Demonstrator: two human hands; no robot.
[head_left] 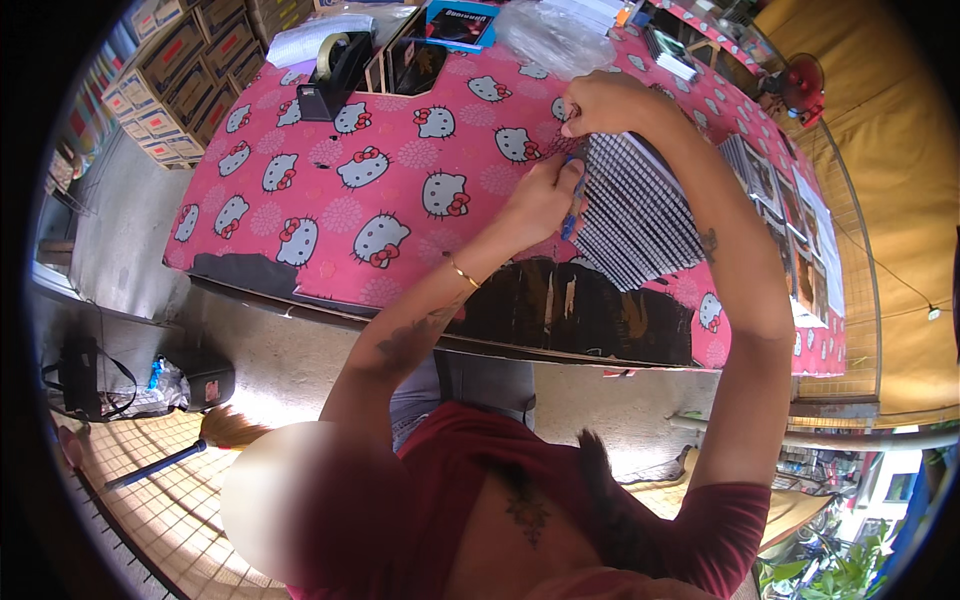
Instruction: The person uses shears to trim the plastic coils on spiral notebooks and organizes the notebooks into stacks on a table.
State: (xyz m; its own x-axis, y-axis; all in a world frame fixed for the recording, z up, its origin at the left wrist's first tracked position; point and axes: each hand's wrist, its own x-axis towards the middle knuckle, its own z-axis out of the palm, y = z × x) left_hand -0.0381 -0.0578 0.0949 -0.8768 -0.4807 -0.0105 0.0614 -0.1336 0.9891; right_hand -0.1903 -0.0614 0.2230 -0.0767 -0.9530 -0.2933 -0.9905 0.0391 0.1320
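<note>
A sheet with rows of small dark-and-white strips lies at a slant on the pink table cover. Over the sheet's left edge, my left hand is closed around a slim blue pen-like tool, whose exact kind I cannot make out. My right hand is bent in at the sheet's far left corner, fingers curled into a pinch. What sits between those fingertips is hidden. The two hands are close together but apart.
A black tape dispenser stands at the far left of the table, beside an open box. Clear plastic wrap lies at the back. Printed photo sheets are on the right. Torn black patches mark the near edge. Stacked cartons stand beyond.
</note>
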